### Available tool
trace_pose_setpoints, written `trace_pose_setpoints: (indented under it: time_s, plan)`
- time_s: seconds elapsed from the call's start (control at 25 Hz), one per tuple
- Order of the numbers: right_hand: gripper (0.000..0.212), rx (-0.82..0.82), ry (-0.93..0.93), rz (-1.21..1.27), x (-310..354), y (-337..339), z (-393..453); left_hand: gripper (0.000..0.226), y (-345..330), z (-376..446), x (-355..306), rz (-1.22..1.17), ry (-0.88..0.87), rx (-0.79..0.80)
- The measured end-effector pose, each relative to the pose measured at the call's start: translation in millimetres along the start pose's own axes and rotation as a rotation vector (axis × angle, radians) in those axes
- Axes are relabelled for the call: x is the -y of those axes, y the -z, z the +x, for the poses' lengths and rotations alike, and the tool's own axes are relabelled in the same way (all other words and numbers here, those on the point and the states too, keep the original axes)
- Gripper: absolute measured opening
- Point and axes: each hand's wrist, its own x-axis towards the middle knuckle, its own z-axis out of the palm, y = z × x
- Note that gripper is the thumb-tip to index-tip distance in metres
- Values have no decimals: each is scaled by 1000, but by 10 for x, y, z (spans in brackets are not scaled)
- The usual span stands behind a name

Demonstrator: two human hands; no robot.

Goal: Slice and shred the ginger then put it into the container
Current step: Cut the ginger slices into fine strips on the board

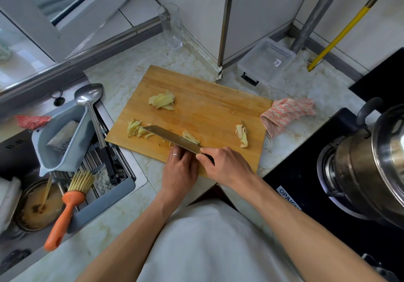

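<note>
Ginger (pixel 162 101) lies in scattered piles on the cutting board (pixel 207 104). We note right hand (pixel 225 165) gripping knife (pixel 172 138); left hand (pixel 180 168), fingers extended, sits against the blade, risking a cut.

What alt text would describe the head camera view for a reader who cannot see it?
A person's right hand holds a knife over ginger pieces on a wooden cutting board, while the left hand rests beside the blade. A clear plastic container sits behind the board.
</note>
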Motion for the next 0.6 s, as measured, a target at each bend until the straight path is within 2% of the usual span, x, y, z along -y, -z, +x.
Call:
trace_pose_setpoints:
  time_s: [0.2, 0.6]
  plan:
    - [38, 40, -33, 241, -142, 56, 88, 41, 46, -20, -27, 17, 28, 27]
    - [40, 60, -49, 318, -219, 60, 154, 47, 93, -13, -6, 201, -40, 14]
